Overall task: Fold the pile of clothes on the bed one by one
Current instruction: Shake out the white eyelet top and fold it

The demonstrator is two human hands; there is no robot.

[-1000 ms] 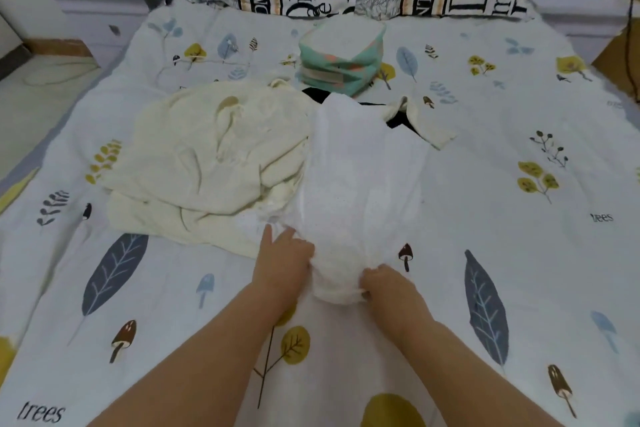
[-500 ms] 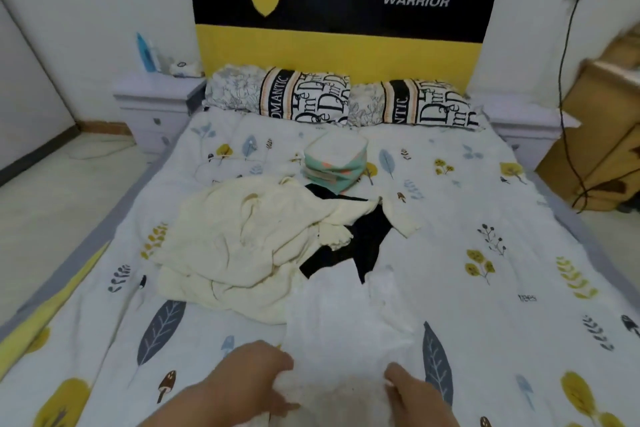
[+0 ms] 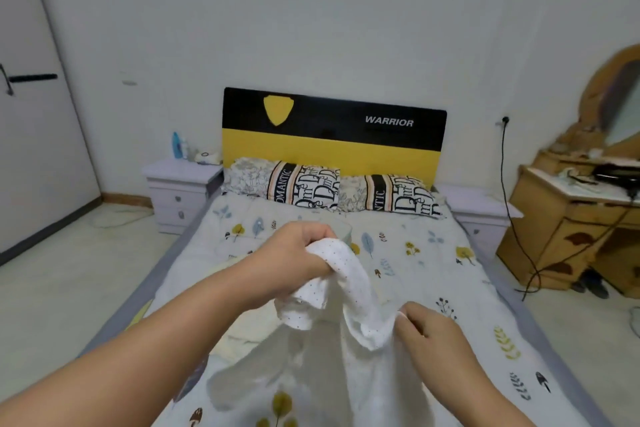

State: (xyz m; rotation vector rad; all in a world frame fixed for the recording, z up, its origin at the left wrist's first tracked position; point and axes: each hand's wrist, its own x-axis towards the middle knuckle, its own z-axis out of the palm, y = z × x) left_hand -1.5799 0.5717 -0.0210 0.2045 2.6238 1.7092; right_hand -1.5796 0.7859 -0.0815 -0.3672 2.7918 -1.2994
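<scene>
Open bed [image 3: 433, 274] is left to the right; the left side is blocked by cream clothes [image 3: 242, 340].

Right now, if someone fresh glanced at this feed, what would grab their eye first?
The two hands at centre, holding up a white dotted garment above the bed: the left hand grips its top, the right hand pinches the lower edge. Behind, the black-and-yellow WARRIOR headboard stands out against the wall, with lettered pillows below it.

White dotted garment [image 3: 349, 291] hangs lifted above the bed, thin and crumpled; cream clothes [image 3: 242, 336] lie beneath.
</scene>
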